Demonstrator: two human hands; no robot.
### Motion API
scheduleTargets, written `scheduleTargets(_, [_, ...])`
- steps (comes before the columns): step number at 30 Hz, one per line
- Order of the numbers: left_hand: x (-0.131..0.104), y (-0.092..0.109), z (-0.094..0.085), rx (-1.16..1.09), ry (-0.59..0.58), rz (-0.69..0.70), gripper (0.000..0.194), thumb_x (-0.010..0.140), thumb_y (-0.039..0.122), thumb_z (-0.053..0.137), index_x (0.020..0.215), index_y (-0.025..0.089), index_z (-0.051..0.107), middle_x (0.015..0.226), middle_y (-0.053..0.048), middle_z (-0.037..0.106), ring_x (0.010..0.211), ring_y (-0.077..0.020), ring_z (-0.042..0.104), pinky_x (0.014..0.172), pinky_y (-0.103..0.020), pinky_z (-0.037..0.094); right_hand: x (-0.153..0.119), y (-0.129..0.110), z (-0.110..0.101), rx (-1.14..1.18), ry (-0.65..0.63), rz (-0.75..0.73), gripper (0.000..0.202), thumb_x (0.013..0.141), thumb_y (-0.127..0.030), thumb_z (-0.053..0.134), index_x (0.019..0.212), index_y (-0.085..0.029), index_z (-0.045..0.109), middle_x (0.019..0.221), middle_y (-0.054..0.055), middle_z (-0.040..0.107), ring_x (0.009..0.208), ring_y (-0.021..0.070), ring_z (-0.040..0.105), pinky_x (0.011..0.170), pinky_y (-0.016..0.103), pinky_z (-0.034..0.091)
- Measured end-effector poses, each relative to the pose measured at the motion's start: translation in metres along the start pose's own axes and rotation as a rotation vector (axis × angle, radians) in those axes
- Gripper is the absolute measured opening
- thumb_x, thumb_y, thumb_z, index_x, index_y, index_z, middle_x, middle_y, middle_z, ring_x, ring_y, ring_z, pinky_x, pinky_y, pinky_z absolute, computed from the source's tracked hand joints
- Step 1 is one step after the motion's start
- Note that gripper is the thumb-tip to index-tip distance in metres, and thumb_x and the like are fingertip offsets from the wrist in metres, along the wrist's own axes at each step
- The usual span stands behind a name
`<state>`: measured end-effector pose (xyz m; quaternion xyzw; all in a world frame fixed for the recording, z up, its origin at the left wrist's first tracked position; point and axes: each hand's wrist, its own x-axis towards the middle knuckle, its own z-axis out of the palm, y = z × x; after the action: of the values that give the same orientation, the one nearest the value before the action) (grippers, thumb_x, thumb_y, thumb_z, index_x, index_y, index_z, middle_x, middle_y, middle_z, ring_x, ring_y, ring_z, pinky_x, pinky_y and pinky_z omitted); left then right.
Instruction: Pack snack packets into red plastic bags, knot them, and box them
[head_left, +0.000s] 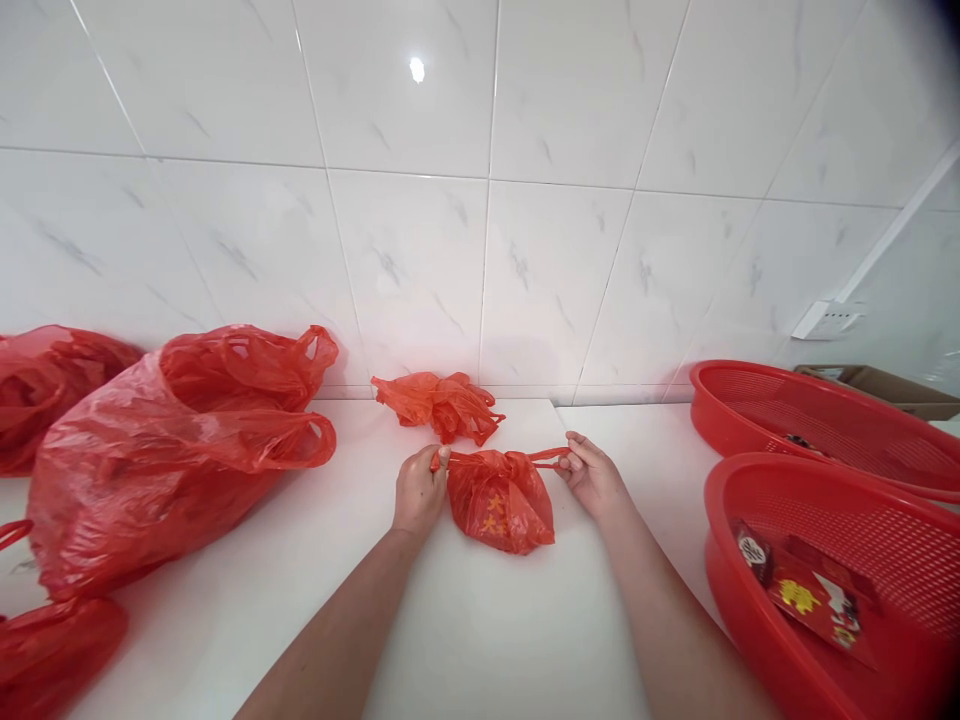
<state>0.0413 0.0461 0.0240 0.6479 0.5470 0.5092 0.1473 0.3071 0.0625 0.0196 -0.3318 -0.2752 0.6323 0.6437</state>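
- Head view: your left hand [420, 492] and right hand [596, 478] have fingers closed on opposite handles [547, 457] of the small red plastic bag [501, 515], between them on the white desk [487, 630].
- Draw both sides evenly; thin film may tear.
- Background: marbled wall tiles [559, 280].

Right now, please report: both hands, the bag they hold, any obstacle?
Left hand, right hand: each gripping a handle. Small printed bag: top gathered. Crumpled red plastic just behind; nothing visibly blocking.
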Motion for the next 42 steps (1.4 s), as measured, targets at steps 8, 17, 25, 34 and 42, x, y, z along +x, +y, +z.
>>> scheduleTargets(8, [-0.002,0.015,0.001,-0.083,0.05,0.155,0.049,0.084,0.043,0.051,0.128,0.023,0.047,0.13,-0.011,0.047,0.123,-0.0255,0.042,0.1,-0.041,0.035,-0.001,0.008,0.006,-0.134,0.04,-0.09,0.027,0.069,-0.038,0.073,0.091,-0.024,0.064,0.097,0.003,0.068,0.091,0.0177,0.062,0.076,0.031,0.053])
scheduleTargets(17, [-0.023,0.024,0.025,0.033,-0.474,0.249,0.08,0.06,0.049,0.075,0.132,0.027,0.046,0.123,-0.01,0.054,0.113,-0.0288,0.051,0.098,-0.044,0.038,-0.018,0.053,0.044,-0.933,-0.27,-0.27,0.013,0.072,-0.037,0.065,0.08,-0.027,0.068,0.086,0.002,0.066,0.089,0.0231,0.059,0.082,0.037,0.046])
scheduleTargets(25, [-0.031,0.031,0.009,0.138,-0.365,0.093,0.04,0.066,0.043,0.069,0.099,0.021,0.065,0.09,-0.006,0.064,0.085,-0.0229,0.058,0.081,-0.036,0.047,-0.005,0.051,0.022,-1.1,-0.002,-0.321,0.041,0.078,-0.055,0.049,0.101,-0.024,0.063,0.115,0.007,0.06,0.11,0.0263,0.054,0.097,0.041,0.039])
scheduleTargets(34, [-0.114,0.043,-0.062,-0.02,-0.341,0.111,0.033,0.083,0.038,0.05,0.111,0.023,0.06,0.101,-0.005,0.066,0.093,-0.0203,0.06,0.086,-0.032,0.045,-0.015,0.044,0.022,-0.999,0.059,-0.176,0.044,0.08,-0.059,0.047,0.104,-0.026,0.064,0.107,0.008,0.066,0.099,0.028,0.061,0.09,0.045,0.042])
scheduleTargets(42, [-0.171,0.041,-0.145,0.316,-0.021,-0.126,0.045,0.075,0.021,0.061,0.119,0.026,0.052,0.093,-0.003,0.06,0.083,-0.0189,0.057,0.077,-0.032,0.048,-0.023,0.034,0.033,-0.964,0.054,-0.12,0.039,0.069,-0.047,0.058,0.096,-0.021,0.067,0.097,0.008,0.069,0.092,0.0275,0.063,0.08,0.039,0.045])
